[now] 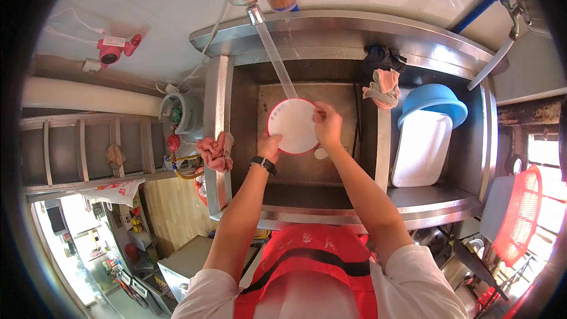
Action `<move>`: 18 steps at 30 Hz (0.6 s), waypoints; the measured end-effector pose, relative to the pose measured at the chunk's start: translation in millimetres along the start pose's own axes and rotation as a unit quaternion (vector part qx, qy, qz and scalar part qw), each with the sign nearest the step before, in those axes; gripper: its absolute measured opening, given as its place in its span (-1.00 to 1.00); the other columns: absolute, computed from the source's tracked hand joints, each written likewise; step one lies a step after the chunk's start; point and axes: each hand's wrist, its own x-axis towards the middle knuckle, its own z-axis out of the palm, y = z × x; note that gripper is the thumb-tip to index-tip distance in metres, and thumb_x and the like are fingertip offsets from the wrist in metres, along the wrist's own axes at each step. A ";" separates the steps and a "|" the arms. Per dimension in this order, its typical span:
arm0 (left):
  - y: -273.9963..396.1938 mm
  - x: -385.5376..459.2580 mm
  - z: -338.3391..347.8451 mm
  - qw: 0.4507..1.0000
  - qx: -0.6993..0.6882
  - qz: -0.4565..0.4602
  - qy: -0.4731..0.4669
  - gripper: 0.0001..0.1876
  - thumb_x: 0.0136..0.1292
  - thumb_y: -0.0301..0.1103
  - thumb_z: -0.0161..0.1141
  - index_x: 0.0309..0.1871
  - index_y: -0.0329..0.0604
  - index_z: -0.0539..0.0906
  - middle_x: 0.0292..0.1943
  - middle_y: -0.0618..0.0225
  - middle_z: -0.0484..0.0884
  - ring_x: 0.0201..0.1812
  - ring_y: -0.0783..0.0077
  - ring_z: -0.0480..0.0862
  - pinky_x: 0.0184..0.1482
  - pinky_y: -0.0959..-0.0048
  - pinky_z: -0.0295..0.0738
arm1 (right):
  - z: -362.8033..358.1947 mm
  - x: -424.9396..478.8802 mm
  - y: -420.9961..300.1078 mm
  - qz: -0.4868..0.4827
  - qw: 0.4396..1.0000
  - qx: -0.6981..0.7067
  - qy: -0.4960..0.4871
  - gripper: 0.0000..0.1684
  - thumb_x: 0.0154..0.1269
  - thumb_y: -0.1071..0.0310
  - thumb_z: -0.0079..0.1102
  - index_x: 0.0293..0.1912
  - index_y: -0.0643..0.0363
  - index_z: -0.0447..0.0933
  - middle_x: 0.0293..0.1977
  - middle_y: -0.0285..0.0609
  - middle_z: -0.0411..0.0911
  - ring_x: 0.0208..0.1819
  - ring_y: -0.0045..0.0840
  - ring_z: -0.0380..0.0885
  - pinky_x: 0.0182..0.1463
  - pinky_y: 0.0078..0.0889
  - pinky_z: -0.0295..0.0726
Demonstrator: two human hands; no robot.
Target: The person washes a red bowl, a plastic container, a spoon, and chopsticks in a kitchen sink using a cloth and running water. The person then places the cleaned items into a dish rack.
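A round white plate with a red rim (292,130) is tilted under the faucet's running water (278,60) in the larger sink basin (301,173). My left hand (269,145) grips its lower left edge, the thumb lying over the face. A dark watch circles that wrist. At the plate's right edge is my right hand (328,126), its fingers curled by the rim; whether they pinch it is unclear. The water falls from the metal faucet spout (255,14) onto the upper part of the plate. Just below the right hand, a small pale round drain piece (321,153) shows on the basin floor.
In the right basin, a white tray (423,150) leans on a blue plastic tub (434,102). Grey-pink cloth gloves (383,88) and a black cloth (383,58) drape the divider. Another pink cloth (216,151) hangs on the left rim. A gas cylinder (188,117) stands left.
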 end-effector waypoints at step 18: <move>-0.4 14.9 43.2 0.976 0.116 0.164 -0.079 -0.48 0.33 0.04 0.03 0.20 -0.10 0.44 0.11 0.31 0.44 0.13 0.29 0.44 0.12 0.25 0.40 | 17.6 7.1 -8.6 0.260 0.954 0.094 -0.120 -0.73 0.13 0.28 0.19 -0.28 0.32 0.58 -0.31 0.09 0.59 -0.14 -0.23 0.58 -0.04 -0.20 0.50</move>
